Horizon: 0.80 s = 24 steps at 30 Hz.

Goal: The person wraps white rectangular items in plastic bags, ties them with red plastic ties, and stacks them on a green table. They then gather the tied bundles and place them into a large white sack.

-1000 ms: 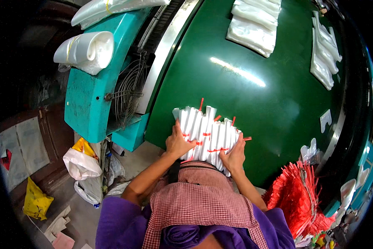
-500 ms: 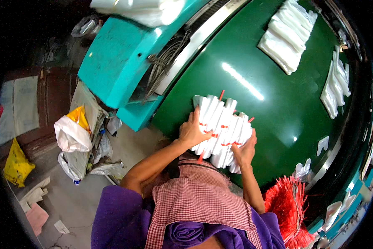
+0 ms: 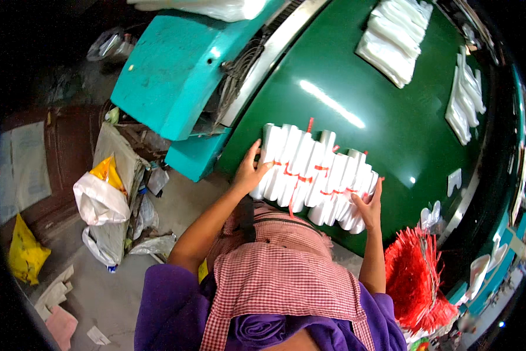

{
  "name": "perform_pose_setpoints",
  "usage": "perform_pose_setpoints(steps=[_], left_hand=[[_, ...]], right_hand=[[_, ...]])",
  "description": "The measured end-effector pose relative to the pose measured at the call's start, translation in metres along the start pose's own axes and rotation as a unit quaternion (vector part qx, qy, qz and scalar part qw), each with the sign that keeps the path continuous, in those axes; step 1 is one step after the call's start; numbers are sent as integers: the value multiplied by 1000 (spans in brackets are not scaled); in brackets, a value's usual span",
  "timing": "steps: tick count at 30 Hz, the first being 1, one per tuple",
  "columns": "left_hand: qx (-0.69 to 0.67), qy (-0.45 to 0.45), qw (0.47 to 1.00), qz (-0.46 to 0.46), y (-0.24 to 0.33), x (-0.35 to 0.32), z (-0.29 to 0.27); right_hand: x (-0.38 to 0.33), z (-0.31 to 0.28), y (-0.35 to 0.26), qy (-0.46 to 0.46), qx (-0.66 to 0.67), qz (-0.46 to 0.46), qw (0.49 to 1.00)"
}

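Observation:
A row of white rolled plastic bag bundles (image 3: 301, 167), bound with red ties, lies at the near edge of the green tabletop (image 3: 339, 76). My left hand (image 3: 252, 169) cups the left end, its thumb over the front and its fingers on the outer side. At the right end my right hand (image 3: 370, 205) grips the outermost rolls between thumb and fingers. The bundles are pressed side by side between my hands, with several red tie ends sticking out. The undersides of the rolls are hidden.
Flat stacks of white plastic bags (image 3: 394, 44) lie farther back, with more bags (image 3: 465, 102) at the right. A bunch of red strips (image 3: 412, 275) is beside my right arm. A teal machine housing (image 3: 157, 76) borders the table's left; a white sack (image 3: 101, 199) stands below it.
The bundles have spread from a tight clump into a wider row. My left hand has moved left and my right hand right, both still at the ends. The view has shifted slightly.

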State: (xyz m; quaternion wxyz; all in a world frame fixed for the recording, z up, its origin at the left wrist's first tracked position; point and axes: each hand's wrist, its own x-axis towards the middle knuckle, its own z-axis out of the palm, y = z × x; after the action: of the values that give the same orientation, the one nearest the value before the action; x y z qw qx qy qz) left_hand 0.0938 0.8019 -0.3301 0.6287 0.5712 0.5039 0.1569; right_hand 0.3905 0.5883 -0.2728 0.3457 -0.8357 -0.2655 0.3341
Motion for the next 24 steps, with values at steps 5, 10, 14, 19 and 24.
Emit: perform_pose_setpoints(steps=[5,10,14,19,24], left_hand=[[183,29,974,133,0,-8,9],[137,-10,985,106,20,0,4],[-15,-19,1000,-1,7,6,-13],[-245,2,968,-47,32,-10,-18],[-231,-32,969,76,35,-14,-31]], right_hand=[[-12,-22,25,-45,134,110,984],[-11,-43,37,11,87,78,993],[-11,-49,-35,106,106,-3,989],[7,73,-142,-39,168,-98,980],[8,199,-175,-163,79,-166,969]])
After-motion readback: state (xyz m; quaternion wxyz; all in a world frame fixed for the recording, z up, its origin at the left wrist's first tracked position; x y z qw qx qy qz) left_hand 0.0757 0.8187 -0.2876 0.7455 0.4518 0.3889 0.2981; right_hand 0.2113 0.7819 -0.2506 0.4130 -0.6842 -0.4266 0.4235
